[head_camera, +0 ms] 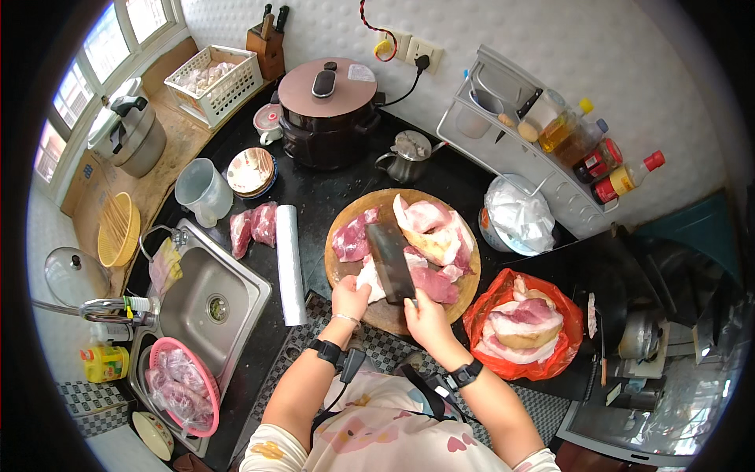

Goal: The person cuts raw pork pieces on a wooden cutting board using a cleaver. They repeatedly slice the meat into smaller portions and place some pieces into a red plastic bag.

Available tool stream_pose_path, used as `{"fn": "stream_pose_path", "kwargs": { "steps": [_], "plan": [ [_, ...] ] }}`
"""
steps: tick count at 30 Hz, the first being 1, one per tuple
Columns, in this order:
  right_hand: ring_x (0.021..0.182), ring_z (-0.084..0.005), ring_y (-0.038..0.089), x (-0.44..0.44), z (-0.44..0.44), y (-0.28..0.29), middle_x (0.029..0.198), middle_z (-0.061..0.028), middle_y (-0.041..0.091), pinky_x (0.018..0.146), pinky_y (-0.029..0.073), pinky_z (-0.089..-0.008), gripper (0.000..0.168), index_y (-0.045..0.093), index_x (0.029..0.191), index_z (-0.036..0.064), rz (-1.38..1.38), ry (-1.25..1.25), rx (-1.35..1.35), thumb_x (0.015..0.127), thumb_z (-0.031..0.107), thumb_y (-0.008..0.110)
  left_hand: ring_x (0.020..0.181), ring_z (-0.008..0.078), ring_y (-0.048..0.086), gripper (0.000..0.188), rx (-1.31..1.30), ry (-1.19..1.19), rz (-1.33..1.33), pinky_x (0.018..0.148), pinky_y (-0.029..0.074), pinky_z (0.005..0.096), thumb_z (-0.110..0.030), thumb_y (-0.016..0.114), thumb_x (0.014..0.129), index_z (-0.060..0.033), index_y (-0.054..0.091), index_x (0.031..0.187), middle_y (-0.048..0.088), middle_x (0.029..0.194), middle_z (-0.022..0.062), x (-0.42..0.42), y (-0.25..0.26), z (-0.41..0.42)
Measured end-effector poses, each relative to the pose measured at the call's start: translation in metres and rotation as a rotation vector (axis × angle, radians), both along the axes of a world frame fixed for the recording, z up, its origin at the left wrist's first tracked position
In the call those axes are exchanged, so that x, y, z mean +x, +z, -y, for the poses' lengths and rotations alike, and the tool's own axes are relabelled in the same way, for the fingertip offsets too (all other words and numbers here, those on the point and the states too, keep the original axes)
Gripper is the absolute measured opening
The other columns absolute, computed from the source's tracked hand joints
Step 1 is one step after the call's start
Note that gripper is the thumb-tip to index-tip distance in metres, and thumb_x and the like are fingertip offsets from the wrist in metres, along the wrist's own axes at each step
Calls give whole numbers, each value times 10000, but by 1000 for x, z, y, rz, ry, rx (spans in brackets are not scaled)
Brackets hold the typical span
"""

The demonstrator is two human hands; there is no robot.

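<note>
On a round wooden chopping board (345, 268) lie several pieces of raw pork. My right hand (426, 317) grips the handle of a broad cleaver (390, 262), whose dark blade lies across the middle of the board. My left hand (350, 300) pinches a pale, fatty piece of pork (370, 280) at the blade's left side. Part of that piece is hidden by the blade. A lean red chunk (355, 236) sits at the board's upper left. A large skin-on slab (436, 230) is at the upper right, with another lean piece (433, 283) below it.
An open red plastic bag (475, 330) holds more pork right of the board. To the left are a roll of plastic bags or film (291, 265), two meat chunks (253, 227) and a steel sink (194, 295). A pink basket (213, 377) holds bagged meat. An electric cooker (327, 118) stands behind.
</note>
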State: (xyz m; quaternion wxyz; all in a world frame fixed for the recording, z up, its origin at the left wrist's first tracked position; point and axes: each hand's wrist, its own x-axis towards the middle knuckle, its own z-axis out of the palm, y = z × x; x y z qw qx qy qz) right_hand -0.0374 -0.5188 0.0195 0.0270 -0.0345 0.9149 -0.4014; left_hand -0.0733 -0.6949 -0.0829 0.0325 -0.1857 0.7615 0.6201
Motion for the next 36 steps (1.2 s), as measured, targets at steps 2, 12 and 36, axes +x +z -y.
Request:
{"fn": "stream_pose_path", "kwargs": {
  "steps": [2,12,36],
  "plan": [
    [709,-453,639,11,-8,6,746,-240,642,594,501,-516,184,549,1069,66,-1,16,-7,965,217,565,502,125,564,162,86,23,58,466,443,280,-123,632,856,36,634,888,634,669,56,0,-9,6],
    [636,-408,651,58,-26,26,733,-197,646,545,531,-490,182,518,1035,63,58,202,450,966,229,546,609,202,640,213,51,-76,141,606,507,331,-147,642,803,49,658,885,670,700,119,6,14,-1],
    [611,-426,635,32,-28,26,653,-212,627,522,496,-518,187,538,1062,69,57,154,281,969,230,557,796,394,665,450,-238,-26,103,776,540,430,-229,706,743,7,568,1101,680,854,207,4,17,8]
  ]
}}
